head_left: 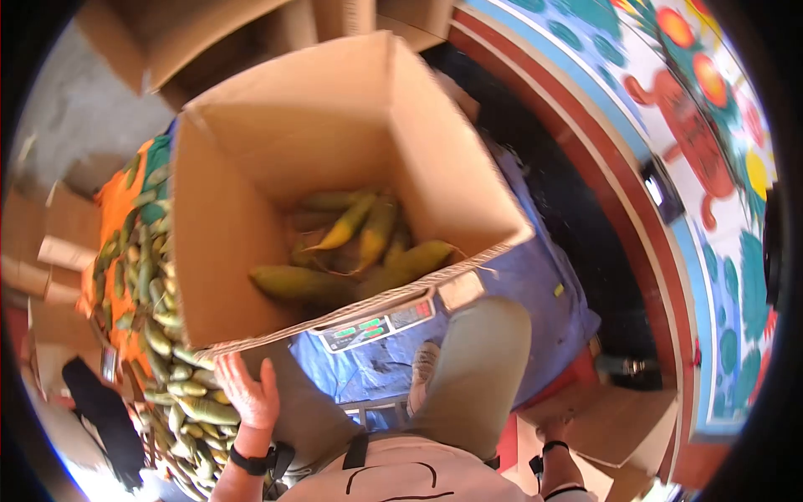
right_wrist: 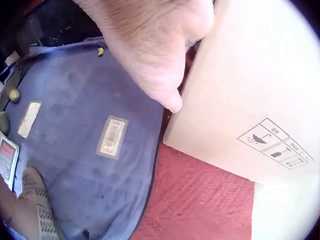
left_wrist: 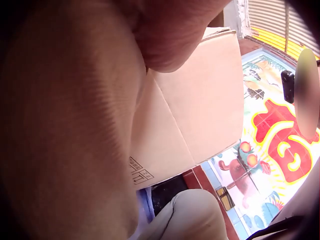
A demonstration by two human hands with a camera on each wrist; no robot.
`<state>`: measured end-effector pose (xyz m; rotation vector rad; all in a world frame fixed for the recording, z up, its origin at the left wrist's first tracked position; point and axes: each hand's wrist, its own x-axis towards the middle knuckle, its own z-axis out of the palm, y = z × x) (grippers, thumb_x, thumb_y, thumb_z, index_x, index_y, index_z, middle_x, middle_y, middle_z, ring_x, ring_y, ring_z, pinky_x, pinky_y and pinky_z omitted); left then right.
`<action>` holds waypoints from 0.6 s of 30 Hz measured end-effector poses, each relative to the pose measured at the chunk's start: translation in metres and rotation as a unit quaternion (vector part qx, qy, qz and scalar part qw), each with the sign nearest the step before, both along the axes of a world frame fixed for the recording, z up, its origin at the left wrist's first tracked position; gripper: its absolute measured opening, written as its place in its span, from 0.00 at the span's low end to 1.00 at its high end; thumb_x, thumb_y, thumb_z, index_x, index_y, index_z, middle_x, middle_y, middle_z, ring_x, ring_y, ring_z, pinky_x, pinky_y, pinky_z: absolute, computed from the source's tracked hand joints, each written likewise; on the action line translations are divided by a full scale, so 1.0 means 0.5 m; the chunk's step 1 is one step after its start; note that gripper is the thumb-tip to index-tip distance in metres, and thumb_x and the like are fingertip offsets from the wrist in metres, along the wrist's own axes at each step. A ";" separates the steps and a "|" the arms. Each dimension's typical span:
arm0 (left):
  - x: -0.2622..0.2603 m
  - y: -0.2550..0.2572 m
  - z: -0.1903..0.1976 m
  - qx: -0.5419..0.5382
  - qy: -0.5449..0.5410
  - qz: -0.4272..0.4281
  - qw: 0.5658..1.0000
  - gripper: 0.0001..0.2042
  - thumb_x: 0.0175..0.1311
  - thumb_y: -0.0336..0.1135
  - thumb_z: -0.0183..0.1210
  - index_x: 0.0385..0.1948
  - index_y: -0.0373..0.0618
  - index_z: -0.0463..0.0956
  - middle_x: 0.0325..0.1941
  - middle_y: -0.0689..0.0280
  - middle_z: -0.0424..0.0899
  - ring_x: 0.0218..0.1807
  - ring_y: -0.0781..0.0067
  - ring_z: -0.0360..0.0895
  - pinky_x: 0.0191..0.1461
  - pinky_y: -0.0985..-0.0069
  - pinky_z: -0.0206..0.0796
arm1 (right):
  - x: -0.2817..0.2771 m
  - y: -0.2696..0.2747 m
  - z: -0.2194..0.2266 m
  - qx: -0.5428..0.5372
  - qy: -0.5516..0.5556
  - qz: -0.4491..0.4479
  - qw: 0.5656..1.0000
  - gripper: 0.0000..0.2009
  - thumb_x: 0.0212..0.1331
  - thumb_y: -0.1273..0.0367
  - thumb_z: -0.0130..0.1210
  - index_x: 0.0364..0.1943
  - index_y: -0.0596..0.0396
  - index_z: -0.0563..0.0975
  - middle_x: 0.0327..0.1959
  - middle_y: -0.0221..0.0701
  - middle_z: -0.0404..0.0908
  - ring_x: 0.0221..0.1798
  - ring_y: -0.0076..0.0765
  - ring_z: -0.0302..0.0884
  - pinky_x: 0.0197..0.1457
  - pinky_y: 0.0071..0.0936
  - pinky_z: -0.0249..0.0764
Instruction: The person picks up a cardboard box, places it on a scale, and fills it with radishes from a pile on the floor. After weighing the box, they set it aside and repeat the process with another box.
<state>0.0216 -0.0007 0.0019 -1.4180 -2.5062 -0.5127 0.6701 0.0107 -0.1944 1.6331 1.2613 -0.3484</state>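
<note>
In the head view an open cardboard box [head_left: 288,125] holds several yellow-green cucumbers [head_left: 381,230]. It stands at a digital scale [head_left: 368,330], whose display shows below the near rim. My left hand [head_left: 248,395] is at the box's near left corner, fingers straight toward its rim and thumb spread apart. In the left wrist view the wrist and palm cover much of the picture, beside the box's outer wall [left_wrist: 200,105]. My right hand [right_wrist: 155,50] touches the edge of another cardboard box [right_wrist: 225,110], printed with an umbrella mark. Most of its fingers are hidden, so I cannot tell its grip.
Many loose cucumbers [head_left: 180,389] lie heaped at the left, with an orange sheet [head_left: 113,205] beside them. A blue sheet [head_left: 548,309] lies under the scale. More cardboard boxes [head_left: 71,222] stand at the left and back. A painted wall [head_left: 719,167] runs along the right.
</note>
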 end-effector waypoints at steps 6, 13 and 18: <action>-0.029 -0.004 -0.019 0.012 0.038 -0.035 0.999 0.25 0.61 0.39 0.51 0.56 0.34 0.59 0.59 0.45 0.61 0.62 0.44 0.56 0.63 0.54 0.47 | -0.084 -0.182 0.067 0.017 0.022 0.023 0.999 0.24 0.48 0.51 0.50 0.50 0.41 0.74 0.57 0.36 0.67 0.67 0.45 0.49 0.67 0.56 0.32; -0.042 0.003 -0.017 0.023 0.059 -0.091 0.994 0.21 0.62 0.34 0.49 0.55 0.32 0.60 0.58 0.47 0.63 0.60 0.47 0.58 0.62 0.56 0.49 | -0.075 -0.438 0.087 -0.048 0.112 0.142 0.982 0.17 0.48 0.57 0.49 0.41 0.43 0.79 0.53 0.33 0.71 0.67 0.44 0.49 0.69 0.46 0.36; -0.033 0.010 -0.012 0.042 0.065 -0.113 0.991 0.21 0.64 0.35 0.47 0.55 0.33 0.60 0.58 0.48 0.63 0.60 0.49 0.59 0.62 0.58 0.51 | -0.092 -0.370 0.061 0.131 0.206 -0.050 0.968 0.12 0.49 0.60 0.49 0.30 0.53 0.77 0.37 0.37 0.76 0.45 0.42 0.72 0.48 0.41 0.68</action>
